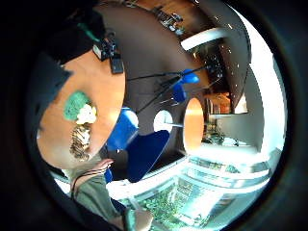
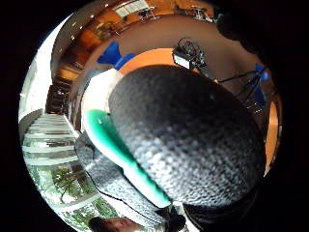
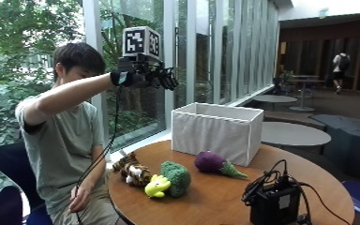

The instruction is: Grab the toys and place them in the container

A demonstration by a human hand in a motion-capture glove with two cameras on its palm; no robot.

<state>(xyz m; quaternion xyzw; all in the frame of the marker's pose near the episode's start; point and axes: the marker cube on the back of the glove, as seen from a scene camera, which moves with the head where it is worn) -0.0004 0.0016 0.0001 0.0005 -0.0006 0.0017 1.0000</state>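
Note:
My gloved right hand [image 3: 153,75] is raised at head height, to the left of and above the white fabric container [image 3: 214,131]. Its fingers hang loosely curled and no toy shows in them. On the round wooden table [image 3: 211,204] lie a striped tiger toy [image 3: 132,171], a green broccoli toy [image 3: 177,177], a yellow toy [image 3: 157,186] and a purple eggplant toy [image 3: 214,164]. The little finger side palm view looks down on the broccoli [image 1: 74,103], a pale toy [image 1: 86,114] and the tiger [image 1: 81,139]. A gloved finger [image 2: 193,135] fills the thumb side palm view.
A black device with cables [image 3: 273,201] stands at the table's front right. The bare left hand [image 3: 80,199] hangs by the person's lap. Blue chairs [image 1: 139,149] and other round tables [image 3: 292,133] stand around. A window wall runs behind the person.

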